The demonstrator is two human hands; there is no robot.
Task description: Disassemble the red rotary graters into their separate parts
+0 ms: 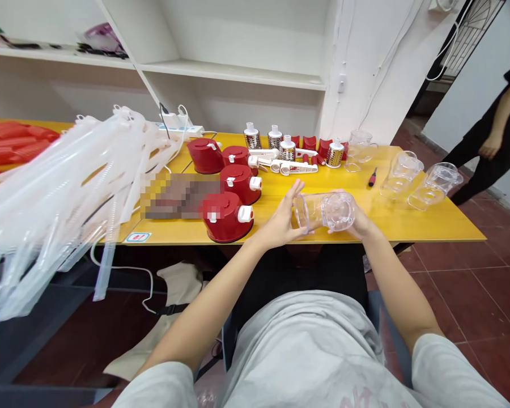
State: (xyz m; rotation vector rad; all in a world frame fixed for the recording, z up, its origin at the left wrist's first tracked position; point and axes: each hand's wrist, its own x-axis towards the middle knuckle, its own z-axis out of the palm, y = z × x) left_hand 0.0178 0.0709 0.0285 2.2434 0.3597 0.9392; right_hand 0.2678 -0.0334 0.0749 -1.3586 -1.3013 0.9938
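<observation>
While L grip (283, 221) + R grip (361, 221) clasp clear housing (323, 212), tbl label (138, 237) unreadable.

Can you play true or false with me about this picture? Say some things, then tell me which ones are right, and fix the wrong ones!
1. The left grip and the right grip are both on a clear plastic piece. True.
2. The four round bases are blue. False: the round bases are red.
3. Four metal drums stand on the yellow table. True.
4. The screwdriver is in the right grip. False: the screwdriver lies on the yellow table.
5. The big heap of see-through plastic is to the right of the round bases. False: the heap is to their left.
</observation>
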